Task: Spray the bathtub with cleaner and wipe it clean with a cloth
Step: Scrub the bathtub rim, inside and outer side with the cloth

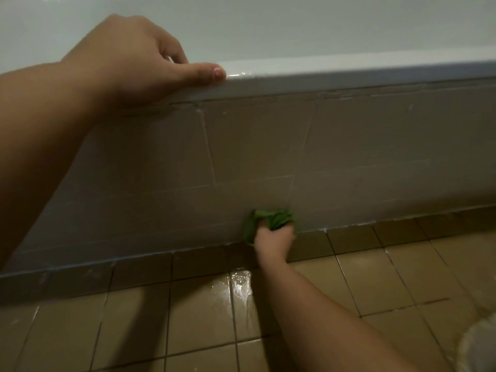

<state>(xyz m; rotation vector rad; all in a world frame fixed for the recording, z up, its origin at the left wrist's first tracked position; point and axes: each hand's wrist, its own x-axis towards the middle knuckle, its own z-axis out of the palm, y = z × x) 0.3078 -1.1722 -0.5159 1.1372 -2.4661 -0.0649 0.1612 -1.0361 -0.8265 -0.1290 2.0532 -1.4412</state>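
Four items, largest first:

- bathtub: rigid, fixed, glossy; I judge its wet rim slippery, so I brace, not grip.
- left hand: fingers curled over the rim, thumb flat along the edge.
- right hand: clenched around the cloth, low against the tiled side panel.
- cloth: green, soft, light, bunched; best held wadded.
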